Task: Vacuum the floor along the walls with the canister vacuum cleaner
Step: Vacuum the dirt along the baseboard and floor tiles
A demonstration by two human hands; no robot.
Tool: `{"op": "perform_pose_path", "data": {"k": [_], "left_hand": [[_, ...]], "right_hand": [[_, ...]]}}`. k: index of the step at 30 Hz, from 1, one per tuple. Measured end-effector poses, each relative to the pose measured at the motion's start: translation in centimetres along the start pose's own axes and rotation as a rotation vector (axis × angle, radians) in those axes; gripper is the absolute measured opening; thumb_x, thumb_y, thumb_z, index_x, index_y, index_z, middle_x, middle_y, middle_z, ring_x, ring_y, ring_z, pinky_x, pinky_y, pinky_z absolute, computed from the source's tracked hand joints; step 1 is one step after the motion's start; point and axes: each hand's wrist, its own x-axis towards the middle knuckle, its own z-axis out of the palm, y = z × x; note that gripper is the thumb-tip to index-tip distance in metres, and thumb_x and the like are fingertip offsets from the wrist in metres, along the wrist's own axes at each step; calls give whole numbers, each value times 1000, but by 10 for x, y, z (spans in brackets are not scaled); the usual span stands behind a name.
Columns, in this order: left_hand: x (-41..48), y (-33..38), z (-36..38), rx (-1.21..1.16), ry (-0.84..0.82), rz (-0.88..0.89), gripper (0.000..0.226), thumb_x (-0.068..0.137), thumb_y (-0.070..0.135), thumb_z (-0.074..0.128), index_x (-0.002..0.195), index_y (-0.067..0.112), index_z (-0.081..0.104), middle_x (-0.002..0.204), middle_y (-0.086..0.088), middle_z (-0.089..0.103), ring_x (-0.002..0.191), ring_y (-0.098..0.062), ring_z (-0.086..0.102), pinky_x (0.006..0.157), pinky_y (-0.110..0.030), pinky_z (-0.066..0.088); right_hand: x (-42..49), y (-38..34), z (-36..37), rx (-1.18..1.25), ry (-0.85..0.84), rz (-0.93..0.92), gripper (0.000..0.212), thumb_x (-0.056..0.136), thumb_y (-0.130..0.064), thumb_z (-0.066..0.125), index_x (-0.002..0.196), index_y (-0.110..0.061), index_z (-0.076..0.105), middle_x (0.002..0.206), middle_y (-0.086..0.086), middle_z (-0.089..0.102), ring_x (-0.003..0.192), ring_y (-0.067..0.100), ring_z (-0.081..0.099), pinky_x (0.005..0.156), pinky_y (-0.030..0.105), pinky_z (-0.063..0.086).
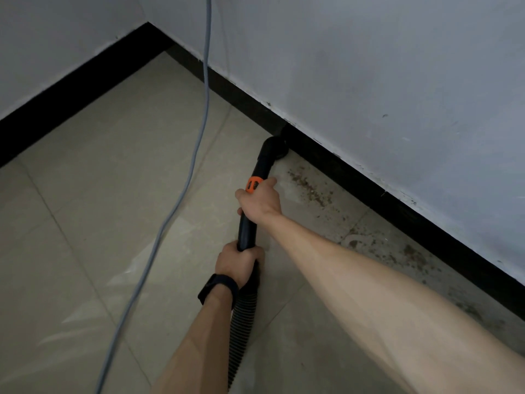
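Left hand (237, 261), fingers clamped on wand (248, 228) rear; right hand (260, 201) clamped further up. Nozzle (274, 147) touches skirting (369, 196); debris (309, 189) lies lower right of nozzle, along skirting.

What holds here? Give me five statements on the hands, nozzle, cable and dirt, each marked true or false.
1. The left hand and the right hand both grip the vacuum tube. True.
2. The nozzle sits mid-floor, away from any wall. False: it is against the black baseboard.
3. Dirt lies on the floor along the baseboard. True.
4. The grey cable hangs right of the nozzle. False: it hangs left of it.
5. The black wristband is on the right wrist. False: it is on the left wrist.
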Motion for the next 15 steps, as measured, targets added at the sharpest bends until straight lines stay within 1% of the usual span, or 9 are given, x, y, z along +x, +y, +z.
{"op": "perform_pose_path", "data": {"k": [2, 4, 6, 7, 9, 12, 15], "left_hand": [[-2, 0, -2, 82, 14, 18, 35, 49, 33, 65, 76, 10, 68, 68, -8, 72, 66, -33, 69, 62, -48, 59], [-5, 0, -3, 190, 35, 42, 34, 50, 39, 63, 75, 17, 66, 68, -4, 71, 63, -26, 67, 55, -37, 57], [-9, -2, -5, 305, 42, 80, 28, 55, 45, 59, 75, 25, 61, 67, 1, 67, 59, -19, 63, 47, -26, 44], [-11, -4, -7, 361, 46, 102, 25, 57, 47, 58, 75, 29, 58, 67, 4, 65, 58, -16, 62, 47, -23, 40], [-16, -8, -11, 451, 54, 136, 23, 61, 50, 57, 76, 33, 55, 67, 7, 63, 57, -13, 60, 47, -22, 37], [-24, -14, -20, 508, 66, 152, 22, 62, 50, 58, 78, 35, 53, 68, 8, 62, 59, -13, 60, 49, -23, 41], [-33, -20, -31, 555, 74, 151, 18, 68, 44, 64, 78, 35, 53, 70, 7, 63, 61, -14, 61, 52, -24, 44]], "right_hand": [[-1, 2, 0, 48, 9, 9, 42, 98, -24, 59, 119, -17, 24, 83, 2, 63, 67, 21, 73, 70, 39, 65], [-4, 7, 0, 111, 41, 31, 40, 98, -22, 58, 121, -18, 25, 85, 2, 61, 61, 18, 70, 70, 45, 65], [-9, 13, 0, 182, 65, 64, 39, 98, -22, 57, 122, -19, 27, 90, 4, 61, 55, 14, 68, 66, 45, 66], [-11, 16, -1, 216, 71, 82, 39, 98, -22, 58, 122, -20, 28, 93, 5, 62, 52, 13, 68, 64, 44, 66], [-17, 20, -3, 285, 64, 118, 40, 96, -22, 59, 123, -20, 30, 97, 7, 63, 49, 12, 67, 63, 43, 66], [-26, 22, -1, 356, 22, 156, 46, 94, -20, 63, 128, -20, 32, 101, 10, 63, 50, 13, 68, 65, 45, 66], [-38, 21, 8, 394, 4, 175, 49, 94, -19, 65, 131, -20, 33, 103, 11, 62, 50, 12, 69, 60, 39, 64]]}}
